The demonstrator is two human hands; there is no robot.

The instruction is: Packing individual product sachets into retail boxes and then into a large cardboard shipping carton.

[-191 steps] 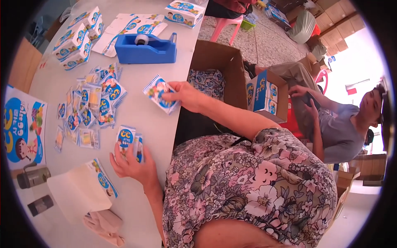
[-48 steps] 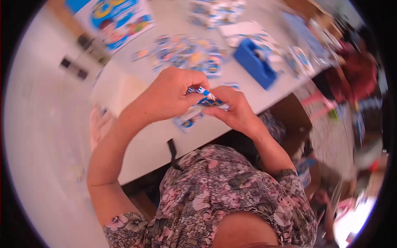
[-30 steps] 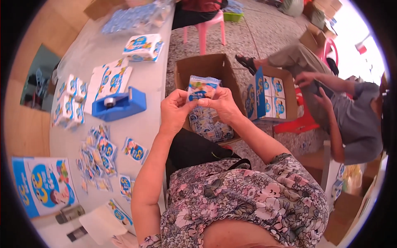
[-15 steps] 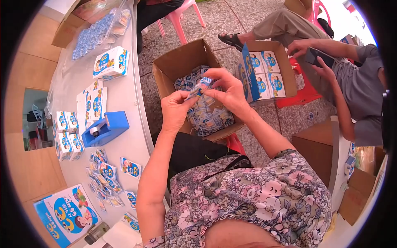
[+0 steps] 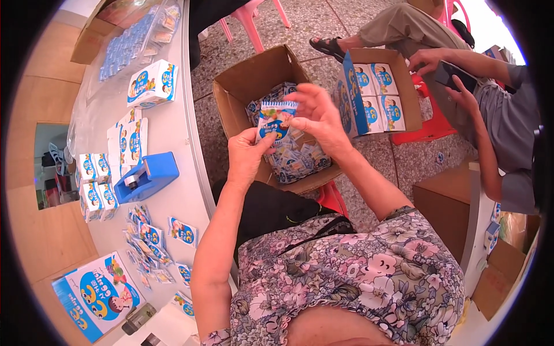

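Observation:
A small blue and white printed packet [image 5: 276,118] is held upright over an open carton, its printed face toward me. My left hand [image 5: 248,153] pinches its lower part between thumb and fingers. To the right, my right hand [image 5: 320,121] has its fingers spread apart, slightly blurred; its thumb reaches the packet's right edge without a visible grip. Below both hands, the brown cardboard carton [image 5: 239,86] holds many similar loose packets [image 5: 297,158], partly hidden by the hands.
On the white table at left are a blue tape dispenser [image 5: 149,176], small printed boxes [image 5: 153,83], a packet pile [image 5: 147,242] and a large printed box [image 5: 101,297]. At right, a carton of boxes [image 5: 411,86] stands on a red stool, beside a seated person [image 5: 496,115] holding a phone.
The packet has turned from slanted to upright, with its face now showing. My right hand's fingers have come off its top and spread. My left hand keeps its pinch.

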